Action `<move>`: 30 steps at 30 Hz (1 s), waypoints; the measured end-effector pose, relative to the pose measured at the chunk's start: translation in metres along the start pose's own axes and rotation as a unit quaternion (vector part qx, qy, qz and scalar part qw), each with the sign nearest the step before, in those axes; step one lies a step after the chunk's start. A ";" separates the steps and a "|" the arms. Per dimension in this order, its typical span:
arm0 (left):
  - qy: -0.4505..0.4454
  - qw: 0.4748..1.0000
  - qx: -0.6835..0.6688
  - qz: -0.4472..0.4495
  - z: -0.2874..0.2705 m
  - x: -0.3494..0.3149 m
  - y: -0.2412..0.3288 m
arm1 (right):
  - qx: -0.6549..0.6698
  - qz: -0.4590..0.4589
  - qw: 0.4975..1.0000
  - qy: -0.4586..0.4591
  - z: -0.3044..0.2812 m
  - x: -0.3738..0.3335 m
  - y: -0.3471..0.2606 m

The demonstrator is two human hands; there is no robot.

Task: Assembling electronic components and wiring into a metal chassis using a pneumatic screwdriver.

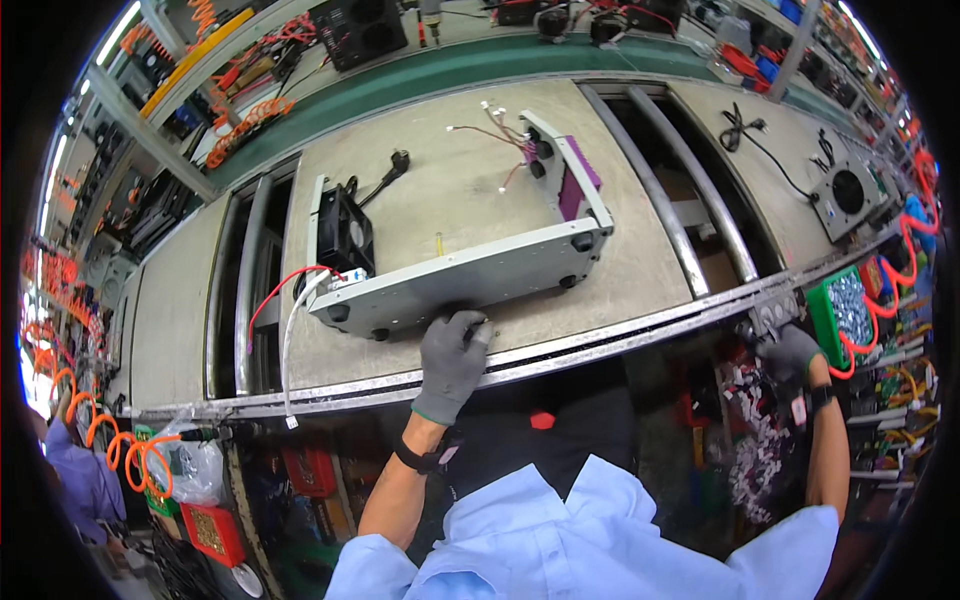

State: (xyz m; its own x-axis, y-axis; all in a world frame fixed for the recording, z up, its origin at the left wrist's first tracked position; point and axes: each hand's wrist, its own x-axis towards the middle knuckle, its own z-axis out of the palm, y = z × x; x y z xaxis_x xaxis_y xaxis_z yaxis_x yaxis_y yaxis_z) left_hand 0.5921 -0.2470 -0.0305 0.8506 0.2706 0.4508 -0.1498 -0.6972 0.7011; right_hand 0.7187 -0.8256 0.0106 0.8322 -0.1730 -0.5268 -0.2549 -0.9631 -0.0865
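Fingers (470, 328) on grey workbench pallet (440, 180)

A long grey worktop (450, 190) runs across the view, split by gaps with metal rollers (655, 190). Beyond it lies a green strip (480, 60) (crowded with dark equipment). Orange coiled hoses (120, 440) hang at both sides.

A grey workbench pallet (430, 190) carries a metal chassis (470, 270) just above the left hand (452, 355); black plug (398, 162) further up.
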 end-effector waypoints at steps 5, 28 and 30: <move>-0.037 0.988 0.119 0.092 -0.001 -0.007 -0.012 | -0.425 -0.573 0.683 0.156 0.010 0.043 0.011; -0.092 0.885 -0.338 -0.308 -0.026 -0.027 0.057 | 0.301 -0.164 0.921 -0.187 0.083 -0.235 -0.140; -0.145 0.868 -0.375 -0.291 -0.037 -0.039 0.063 | 0.285 -0.291 0.902 -0.142 0.098 -0.230 -0.173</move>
State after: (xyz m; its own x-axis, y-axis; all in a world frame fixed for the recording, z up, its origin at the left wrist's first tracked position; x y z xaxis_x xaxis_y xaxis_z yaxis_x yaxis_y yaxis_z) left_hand 0.5308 -0.2772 0.0166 0.9670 0.1784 -0.1821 0.1541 0.1599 0.9750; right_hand 0.5230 -0.5987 0.0637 0.7675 0.4655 -0.4408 -0.0957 -0.5967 -0.7967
